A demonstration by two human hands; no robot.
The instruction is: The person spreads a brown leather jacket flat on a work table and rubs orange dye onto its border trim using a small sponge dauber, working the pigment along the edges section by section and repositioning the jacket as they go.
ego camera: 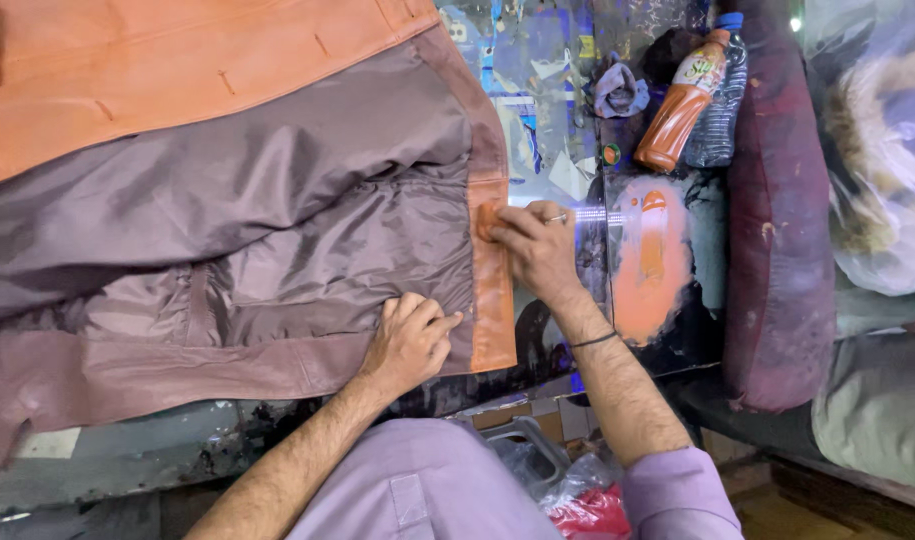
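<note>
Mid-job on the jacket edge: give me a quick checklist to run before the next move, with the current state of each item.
1. Left hand pins the purple lining flat: ok.
2. Right hand presses a small orange pad on the orange leather edge strip: ok.
3. Strip lies flat along the lining: ok.
4. Pad loaded with dye or polish: cannot tell.
5. Orange bottle upright: not ok, it lies tilted on the worktable.
6. Table beside the strip free of wet colour: not ok, there is an orange smear.
</note>
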